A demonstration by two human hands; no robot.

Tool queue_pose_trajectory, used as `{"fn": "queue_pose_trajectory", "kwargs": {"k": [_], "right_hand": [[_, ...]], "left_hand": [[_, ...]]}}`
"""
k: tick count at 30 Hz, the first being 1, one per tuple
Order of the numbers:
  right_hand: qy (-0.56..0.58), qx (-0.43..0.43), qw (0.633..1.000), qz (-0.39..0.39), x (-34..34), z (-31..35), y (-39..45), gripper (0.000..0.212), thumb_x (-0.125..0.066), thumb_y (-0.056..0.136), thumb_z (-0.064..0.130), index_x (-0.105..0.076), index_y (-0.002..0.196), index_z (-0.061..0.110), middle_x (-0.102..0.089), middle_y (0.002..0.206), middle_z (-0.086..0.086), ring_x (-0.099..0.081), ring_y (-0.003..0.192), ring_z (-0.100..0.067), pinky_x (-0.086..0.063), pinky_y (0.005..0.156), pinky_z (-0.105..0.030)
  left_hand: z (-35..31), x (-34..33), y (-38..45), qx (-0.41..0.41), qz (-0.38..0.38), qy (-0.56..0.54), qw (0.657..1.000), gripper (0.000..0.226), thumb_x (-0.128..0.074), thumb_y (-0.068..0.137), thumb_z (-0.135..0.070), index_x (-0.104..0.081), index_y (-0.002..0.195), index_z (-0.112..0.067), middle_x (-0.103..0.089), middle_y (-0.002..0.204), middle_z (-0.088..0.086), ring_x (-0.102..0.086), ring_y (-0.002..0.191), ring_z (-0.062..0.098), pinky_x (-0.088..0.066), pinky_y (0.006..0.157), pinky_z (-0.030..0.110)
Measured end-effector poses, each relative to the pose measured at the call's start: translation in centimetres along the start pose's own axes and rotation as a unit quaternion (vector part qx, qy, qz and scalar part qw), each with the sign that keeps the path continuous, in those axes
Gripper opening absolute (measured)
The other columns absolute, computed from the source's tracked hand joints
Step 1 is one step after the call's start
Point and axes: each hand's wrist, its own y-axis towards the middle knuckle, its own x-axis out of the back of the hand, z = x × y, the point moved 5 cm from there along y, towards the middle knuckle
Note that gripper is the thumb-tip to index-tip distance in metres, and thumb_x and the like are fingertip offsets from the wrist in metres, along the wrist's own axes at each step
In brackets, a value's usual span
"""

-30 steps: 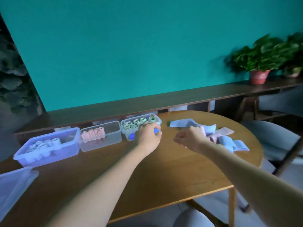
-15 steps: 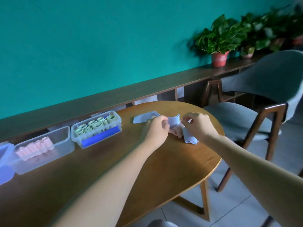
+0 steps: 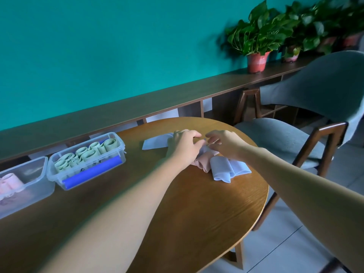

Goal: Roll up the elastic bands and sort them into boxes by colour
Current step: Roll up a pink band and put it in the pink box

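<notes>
Left hand (image 3: 184, 146) and right hand (image 3: 224, 143) rest on the loose bands (image 3: 220, 168), fingers curled. Actual grip is hidden. Pink-roll box (image 3: 37, 174) is cut off at frame edge.

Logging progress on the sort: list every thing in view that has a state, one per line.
Left hand: on the loose bands, grip unclear.
Right hand: same.
Pale blue bands: unrolled, heaped.
Pink band: unrolled.
Green-band box: lidless, nearly full.
Pink-band box: lidless, part filled.

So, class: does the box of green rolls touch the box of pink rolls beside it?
Apart. The head view shows a strip of table between the box of green rolls and the box of pink rolls.
</notes>
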Motion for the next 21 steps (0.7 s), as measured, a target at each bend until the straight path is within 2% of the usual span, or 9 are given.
{"fn": "queue_pose_trajectory", "kwargs": {"k": [3, 5, 6, 9, 13, 18, 21], "right_hand": [[0.0, -0.005, 1.0, 0.009, -0.3, -0.9, -0.2, 0.034, -0.062, 0.099, 0.023, -0.062, 0.133, 0.02, -0.068, 0.121, 0.001, -0.064, 0.1, -0.017, -0.053, 0.078, -0.021], [0.006, -0.003, 1.0, -0.008, -0.2, -1.2, -0.4, 0.026, -0.062, 0.1, 0.028, -0.068, 0.124, 0.021, -0.069, 0.114, 0.002, -0.066, 0.096, -0.016, -0.058, 0.08, -0.026], [0.009, 0.0, 1.0, -0.018, -0.1, -1.2, -0.6, 0.023, -0.062, 0.1, 0.03, -0.07, 0.119, 0.022, -0.069, 0.11, 0.004, -0.066, 0.092, -0.014, -0.058, 0.077, -0.025], [0.002, 0.014, 1.0, -0.027, 0.0, -1.1, -1.0, 0.019, -0.061, 0.1, 0.032, -0.073, 0.112, 0.023, -0.068, 0.105, 0.006, -0.063, 0.086, -0.011, -0.05, 0.067, -0.016], [-0.003, 0.014, 1.0, -0.005, -0.1, -1.1, -1.2, 0.021, -0.059, 0.101, 0.035, -0.075, 0.111, 0.026, -0.07, 0.104, 0.007, -0.065, 0.089, -0.012, -0.052, 0.071, -0.017], [0.016, 0.001, 1.0, 0.001, 0.1, -1.1, -1.2, 0.02, -0.063, 0.098, 0.037, -0.078, 0.106, 0.026, -0.073, 0.103, 0.007, -0.066, 0.088, -0.012, -0.056, 0.071, -0.019], [0.031, -0.002, 0.999, 0.015, 0.2, -0.7, -1.4, 0.019, -0.064, 0.098, 0.036, -0.078, 0.108, 0.026, -0.073, 0.104, 0.006, -0.068, 0.093, -0.014, -0.06, 0.077, -0.025]], "left_hand": [[-0.1, 0.0, -0.7, -0.043, -0.018, -0.03, 0.998, 0.021, -0.07, 0.09, -0.038, -0.076, 0.106, -0.025, -0.068, 0.111, -0.003, -0.049, 0.114, 0.021, -0.042, 0.095, 0.042], [-0.1, -0.1, -1.3, -0.072, -0.022, -0.028, 0.997, 0.026, -0.074, 0.086, -0.044, -0.077, 0.102, -0.024, -0.066, 0.106, -0.005, -0.046, 0.112, 0.02, -0.041, 0.094, 0.044], [0.0, -0.1, -1.5, -0.078, -0.02, -0.021, 0.997, 0.032, -0.074, 0.083, -0.05, -0.078, 0.102, -0.024, -0.064, 0.106, -0.006, -0.044, 0.112, 0.019, -0.041, 0.094, 0.044], [0.1, -0.1, -1.9, -0.08, -0.014, 0.005, 0.997, 0.042, -0.073, 0.08, -0.058, -0.076, 0.106, -0.026, -0.055, 0.111, -0.008, -0.038, 0.114, 0.018, -0.041, 0.096, 0.045], [-0.3, 0.4, -2.1, -0.09, -0.015, 0.002, 0.996, 0.035, -0.078, 0.079, -0.052, -0.076, 0.105, -0.029, -0.051, 0.121, -0.008, -0.035, 0.119, 0.017, -0.039, 0.1, 0.047], [-0.4, 0.3, -2.4, -0.034, 0.045, 0.041, 0.998, 0.027, -0.071, 0.088, -0.047, -0.078, 0.091, -0.022, -0.044, 0.138, -0.003, -0.021, 0.118, 0.012, -0.033, 0.106, 0.044], [-0.2, 0.2, -2.2, -0.015, 0.057, 0.032, 0.998, 0.021, -0.07, 0.091, -0.038, -0.079, 0.085, -0.021, -0.046, 0.14, -0.005, -0.025, 0.127, 0.02, -0.03, 0.106, 0.041]]}}
